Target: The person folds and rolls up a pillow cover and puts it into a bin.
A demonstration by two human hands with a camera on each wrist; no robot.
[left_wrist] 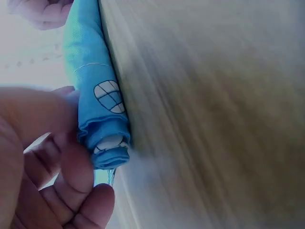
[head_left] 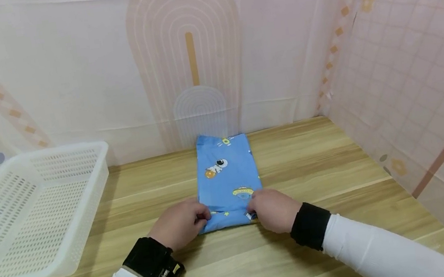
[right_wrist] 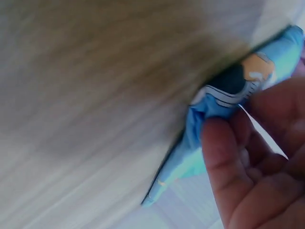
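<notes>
A blue printed cloth (head_left: 225,171) with astronaut figures lies folded into a narrow strip on the wooden table, its near end turned over into a thick fold. My left hand (head_left: 180,223) pinches the left end of that fold. At the opposite end, my right hand (head_left: 275,209) pinches the fold between thumb and fingers. Seen from the left wrist, the rolled layers of the cloth (left_wrist: 102,109) show beside the fingers (left_wrist: 78,167). In the right wrist view the fingertips (right_wrist: 220,143) press into the bunched cloth (right_wrist: 195,119).
To the left stands a white perforated plastic basket (head_left: 89,195). A patterned cloth backdrop (head_left: 111,78) rises behind the table (head_left: 302,160) and along its right side. The cloth's far end reaches the backdrop.
</notes>
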